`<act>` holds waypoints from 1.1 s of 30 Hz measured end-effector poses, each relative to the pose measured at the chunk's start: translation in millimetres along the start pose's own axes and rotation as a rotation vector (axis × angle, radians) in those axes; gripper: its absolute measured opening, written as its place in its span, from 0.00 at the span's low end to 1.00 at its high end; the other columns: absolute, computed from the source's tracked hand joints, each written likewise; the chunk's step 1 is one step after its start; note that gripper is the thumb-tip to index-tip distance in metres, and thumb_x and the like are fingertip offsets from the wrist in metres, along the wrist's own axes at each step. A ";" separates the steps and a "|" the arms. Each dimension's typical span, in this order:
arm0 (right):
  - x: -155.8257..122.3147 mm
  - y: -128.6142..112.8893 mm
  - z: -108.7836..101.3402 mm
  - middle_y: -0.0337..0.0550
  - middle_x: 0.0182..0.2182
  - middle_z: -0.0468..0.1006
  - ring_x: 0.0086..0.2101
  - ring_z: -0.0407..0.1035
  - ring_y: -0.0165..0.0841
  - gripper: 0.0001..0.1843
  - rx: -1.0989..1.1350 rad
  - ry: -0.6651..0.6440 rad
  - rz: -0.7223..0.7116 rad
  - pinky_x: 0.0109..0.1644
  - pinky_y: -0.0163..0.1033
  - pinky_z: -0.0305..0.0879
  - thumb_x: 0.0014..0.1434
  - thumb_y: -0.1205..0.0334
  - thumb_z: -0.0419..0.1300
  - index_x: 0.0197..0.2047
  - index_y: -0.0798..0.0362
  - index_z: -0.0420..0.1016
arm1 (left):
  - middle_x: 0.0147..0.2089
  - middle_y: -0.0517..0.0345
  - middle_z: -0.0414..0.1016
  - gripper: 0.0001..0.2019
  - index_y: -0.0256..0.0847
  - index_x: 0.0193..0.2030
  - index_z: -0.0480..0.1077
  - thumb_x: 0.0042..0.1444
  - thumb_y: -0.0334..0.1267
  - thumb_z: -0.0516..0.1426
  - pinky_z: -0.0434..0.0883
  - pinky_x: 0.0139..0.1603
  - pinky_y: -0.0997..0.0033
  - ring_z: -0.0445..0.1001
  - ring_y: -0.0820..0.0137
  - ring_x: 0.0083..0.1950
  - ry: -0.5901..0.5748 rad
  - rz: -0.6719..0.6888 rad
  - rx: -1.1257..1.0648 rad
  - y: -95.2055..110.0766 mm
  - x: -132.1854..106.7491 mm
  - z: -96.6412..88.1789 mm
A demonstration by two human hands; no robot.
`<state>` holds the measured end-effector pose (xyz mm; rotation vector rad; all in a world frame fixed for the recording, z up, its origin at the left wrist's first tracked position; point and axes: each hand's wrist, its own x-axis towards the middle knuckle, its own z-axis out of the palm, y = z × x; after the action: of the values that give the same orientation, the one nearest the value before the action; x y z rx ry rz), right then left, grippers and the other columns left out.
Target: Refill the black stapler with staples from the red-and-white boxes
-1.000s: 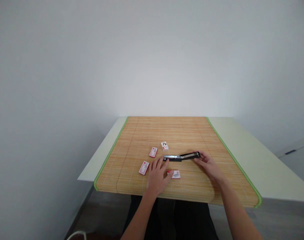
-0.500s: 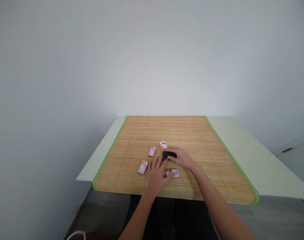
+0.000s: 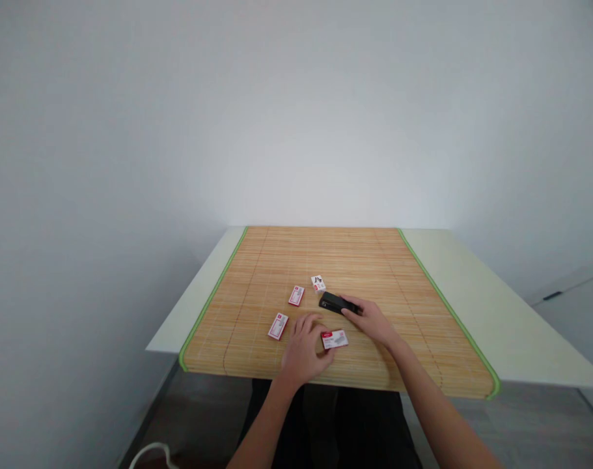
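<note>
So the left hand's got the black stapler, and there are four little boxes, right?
Not quite: in the head view, the right hand has the black stapler, not the left hand. There are four little boxes.

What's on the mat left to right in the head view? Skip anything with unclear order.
Nearer left red-and-white box → farther left red-and-white box → white box with dark picture → black stapler → right hand.
</note>
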<state>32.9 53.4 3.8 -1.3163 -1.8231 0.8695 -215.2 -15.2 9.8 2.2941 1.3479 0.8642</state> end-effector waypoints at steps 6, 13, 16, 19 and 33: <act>-26.5 2.6 6.1 0.44 0.56 0.81 0.52 0.78 0.49 0.26 -0.158 0.201 0.109 0.57 0.58 0.73 0.64 0.51 0.63 0.64 0.41 0.74 | 0.53 0.50 0.70 0.13 0.46 0.41 0.67 0.54 0.43 0.66 0.65 0.63 0.44 0.68 0.51 0.59 0.175 -0.260 0.088 -2.8 3.3 11.1; -51.7 -1.7 18.4 0.47 0.57 0.78 0.52 0.76 0.46 0.35 -0.125 0.256 0.066 0.58 0.53 0.73 0.61 0.51 0.65 0.69 0.43 0.66 | 0.66 0.49 0.67 0.34 0.49 0.65 0.62 0.50 0.39 0.65 0.62 0.67 0.44 0.65 0.49 0.66 0.077 -0.148 0.007 -12.4 2.3 9.2; -56.1 -0.6 16.5 0.48 0.50 0.79 0.45 0.75 0.44 0.34 -0.135 0.241 0.066 0.52 0.52 0.74 0.60 0.52 0.64 0.68 0.45 0.67 | 0.71 0.53 0.64 0.44 0.53 0.74 0.54 0.50 0.32 0.62 0.62 0.69 0.45 0.63 0.51 0.69 0.004 -0.093 -0.035 -19.9 2.5 4.7; -56.7 0.9 15.9 0.46 0.43 0.78 0.37 0.73 0.41 0.34 -0.118 0.233 0.099 0.43 0.49 0.74 0.59 0.53 0.63 0.68 0.46 0.66 | 0.72 0.58 0.64 0.46 0.56 0.75 0.52 0.49 0.28 0.59 0.63 0.70 0.47 0.63 0.53 0.69 -0.032 -0.070 -0.051 -22.8 3.8 2.4; -58.5 -2.5 25.2 0.45 0.40 0.75 0.36 0.71 0.41 0.31 -0.128 0.277 0.066 0.43 0.48 0.73 0.61 0.50 0.60 0.67 0.45 0.68 | 0.68 0.52 0.67 0.32 0.52 0.68 0.65 0.55 0.35 0.61 0.59 0.70 0.44 0.62 0.50 0.69 -0.022 -0.021 0.155 -34.6 20.9 -19.0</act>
<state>23.6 -6.2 -16.6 -1.5034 -1.6474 0.5783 -243.0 19.8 11.5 2.3923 1.4738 0.7493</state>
